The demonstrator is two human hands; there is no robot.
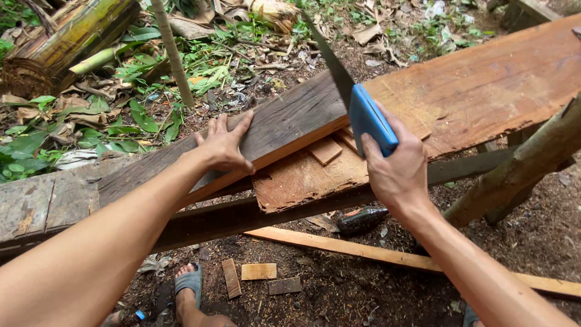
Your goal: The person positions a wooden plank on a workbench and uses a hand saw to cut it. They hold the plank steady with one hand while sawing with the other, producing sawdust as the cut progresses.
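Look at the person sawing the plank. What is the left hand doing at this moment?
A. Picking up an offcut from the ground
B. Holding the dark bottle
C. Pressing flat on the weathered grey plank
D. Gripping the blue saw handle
C: the left hand lies palm down, fingers spread, on the weathered grey plank, while the right hand grips the blue-handled saw.

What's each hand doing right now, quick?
Left hand: open, fingers spread, pressing flat on the grey plank.
Right hand: closed in a grip on the blue handle of the handsaw.
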